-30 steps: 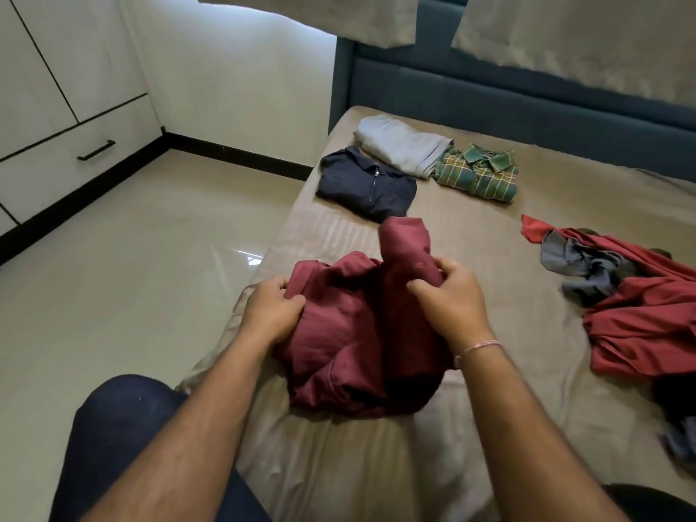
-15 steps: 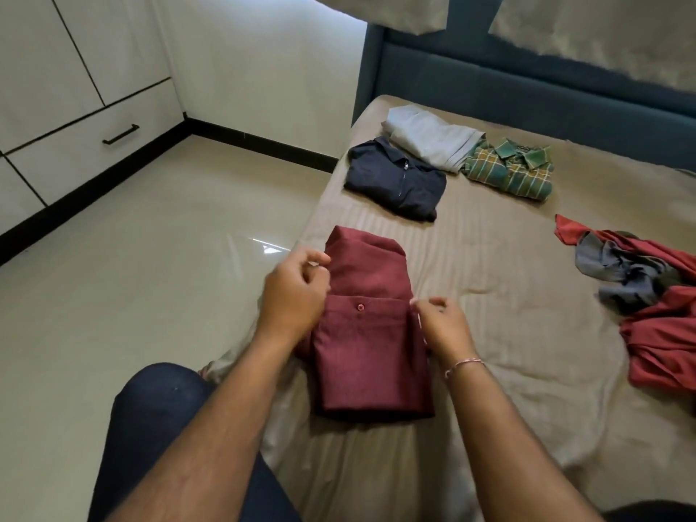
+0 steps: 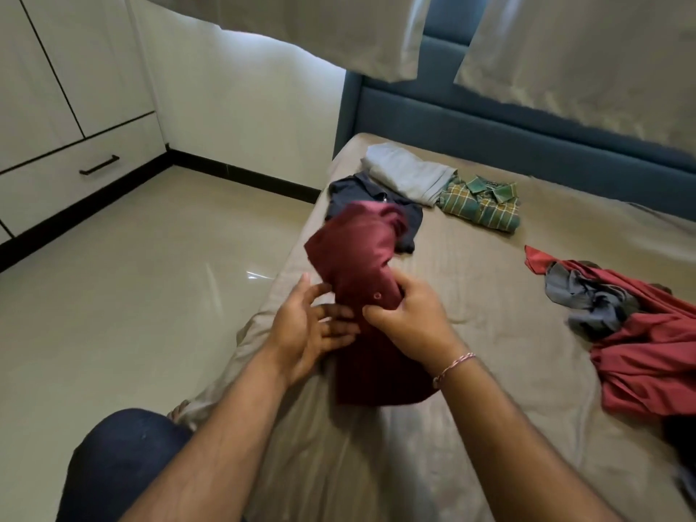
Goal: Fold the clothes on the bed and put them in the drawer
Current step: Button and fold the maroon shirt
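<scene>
Bed (image 3: 470, 295), tan sheet, carries all the clothes. Drawer (image 3: 75, 175) in the white cabinet across the floor is closed, contents hidden. Maroon shirt (image 3: 357, 265), folded, near the bed's edge, top part lifted. Right hand (image 3: 410, 318) grips the shirt's middle, fingers curled. Left hand (image 3: 305, 329) spread flat against its side. Navy shirt (image 3: 376, 197), grey garment (image 3: 410, 173), checked shirt (image 3: 482, 205) folded beyond. Red-and-grey heap (image 3: 632, 333) unfolded, far right.
</scene>
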Demonstrator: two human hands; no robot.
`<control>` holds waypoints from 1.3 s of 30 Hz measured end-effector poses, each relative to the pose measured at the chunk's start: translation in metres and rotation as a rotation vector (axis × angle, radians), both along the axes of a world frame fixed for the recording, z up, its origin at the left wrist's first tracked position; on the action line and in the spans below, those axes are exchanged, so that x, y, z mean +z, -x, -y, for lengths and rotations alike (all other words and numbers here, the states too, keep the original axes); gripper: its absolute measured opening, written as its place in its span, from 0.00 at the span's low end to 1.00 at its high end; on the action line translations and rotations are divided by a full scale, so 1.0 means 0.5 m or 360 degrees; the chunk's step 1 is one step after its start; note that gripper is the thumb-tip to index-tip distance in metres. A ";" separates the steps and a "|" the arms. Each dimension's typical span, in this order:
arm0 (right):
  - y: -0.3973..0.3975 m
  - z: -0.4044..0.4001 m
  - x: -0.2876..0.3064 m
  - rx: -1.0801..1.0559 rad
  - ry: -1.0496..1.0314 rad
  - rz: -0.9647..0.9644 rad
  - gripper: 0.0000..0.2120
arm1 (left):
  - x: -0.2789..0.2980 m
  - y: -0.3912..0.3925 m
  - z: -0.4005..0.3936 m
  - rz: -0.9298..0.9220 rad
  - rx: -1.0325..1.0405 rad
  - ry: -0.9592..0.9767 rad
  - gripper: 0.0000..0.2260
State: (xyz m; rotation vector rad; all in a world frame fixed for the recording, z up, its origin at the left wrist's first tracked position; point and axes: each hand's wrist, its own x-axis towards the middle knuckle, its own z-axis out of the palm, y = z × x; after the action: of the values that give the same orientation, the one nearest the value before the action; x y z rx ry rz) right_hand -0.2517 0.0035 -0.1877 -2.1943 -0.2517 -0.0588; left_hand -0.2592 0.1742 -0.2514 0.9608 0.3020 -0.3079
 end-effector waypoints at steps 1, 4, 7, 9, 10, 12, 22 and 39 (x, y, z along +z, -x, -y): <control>0.000 0.010 0.015 0.0039 0.0251 0.0232 0.16 | 0.007 -0.007 0.008 0.0024 -0.0003 0.0140 0.29; 0.015 0.039 0.016 0.0100 0.0960 0.0795 0.26 | 0.009 -0.012 0.006 -0.0015 0.0088 0.0389 0.30; 0.042 0.052 -0.067 0.0241 0.1407 0.1027 0.26 | -0.016 0.003 -0.035 -0.0086 0.0276 0.0463 0.27; 0.074 0.054 -0.138 0.0474 0.1512 0.0877 0.26 | -0.037 0.020 -0.065 -0.0130 0.0287 0.0361 0.30; 0.088 0.059 -0.165 0.0597 0.1516 0.0749 0.28 | -0.042 0.026 -0.074 -0.0175 0.0257 0.0277 0.33; 0.121 0.075 -0.195 0.0660 0.1276 0.0533 0.29 | -0.050 0.033 -0.086 -0.0202 0.0160 0.0108 0.38; 0.090 0.170 -0.192 -0.0978 -0.1142 -0.1067 0.13 | -0.075 0.021 -0.076 0.0044 -0.0011 -0.0939 0.28; -0.295 0.380 -0.093 -0.0821 -0.1388 -0.0406 0.16 | 0.002 -0.388 0.212 0.0437 0.0141 -0.0632 0.15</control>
State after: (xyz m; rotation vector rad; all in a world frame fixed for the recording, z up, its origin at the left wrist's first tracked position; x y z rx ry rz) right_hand -0.1043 -0.1867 -0.2343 -1.3248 0.4236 -0.1425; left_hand -0.0651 0.0682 -0.2502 1.3607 0.1544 -0.0298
